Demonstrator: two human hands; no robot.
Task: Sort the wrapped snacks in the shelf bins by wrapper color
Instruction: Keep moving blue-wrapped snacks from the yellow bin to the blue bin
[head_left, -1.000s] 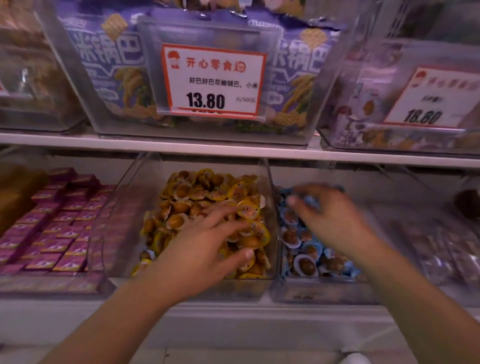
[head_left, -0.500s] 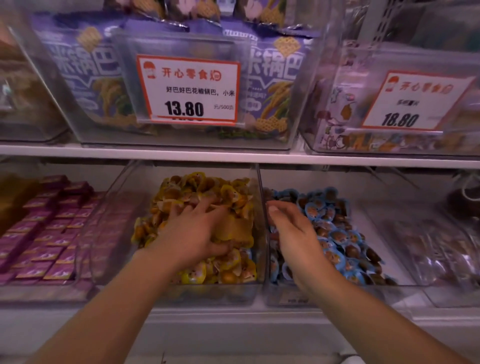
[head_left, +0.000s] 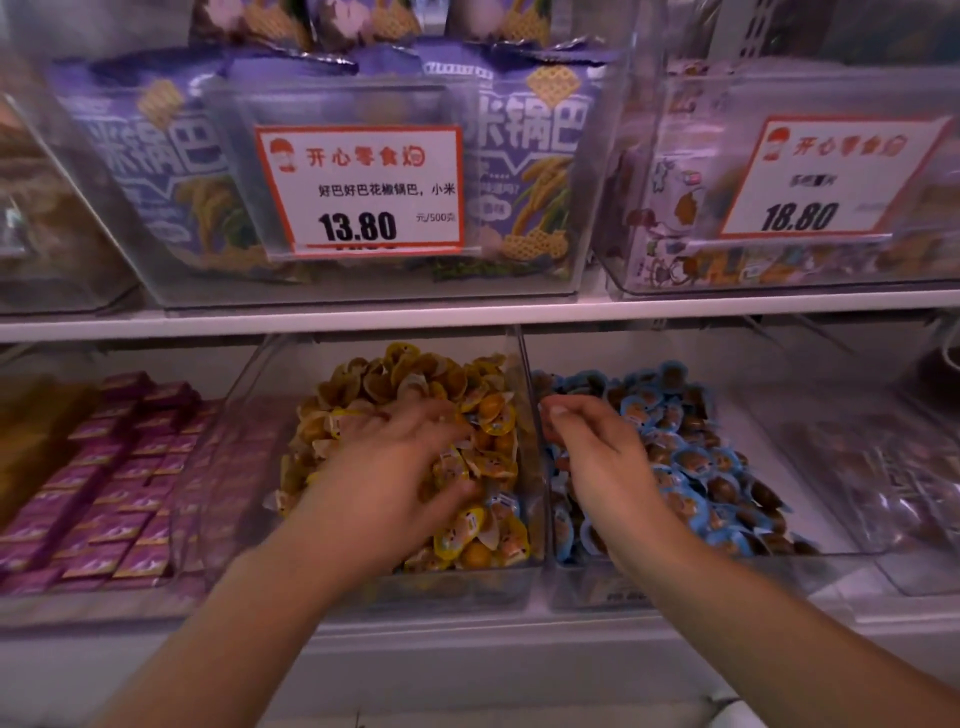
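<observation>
Lower shelf, two clear bins side by side. The yellow bin (head_left: 524, 415) holds yellow snacks (head_left: 483, 421); the blue bin (head_left: 727, 561), at its 3 o'clock and touching it along a shared clear wall, holds blue snacks (head_left: 691, 462).

The left hand (head_left: 400, 467) lies palm down on the yellow heap, fingers spread and dug among the packets; whether they grasp one cannot be told, as the fingertips are buried. The right hand (head_left: 597, 452) sits over the blue bin's 9 o'clock edge, fingers curled with the tips drawn together near the dividing wall; what they pinch, if anything, is hidden.

Risks, as judged from this arrangement:
- The yellow heap is piled high toward 12 o'clock; raking through it could push packets over the divider into the blue bin, undoing the sort.
- The packets are small and glossy, so a loose pinch might drop one back into the wrong bin or off the shelf front at 6 o'clock.
- Strays buried under either heap may be missed, since only the top layer shows.

At 9 o'clock, pink boxes (head_left: 104, 483) lie in rows.
</observation>
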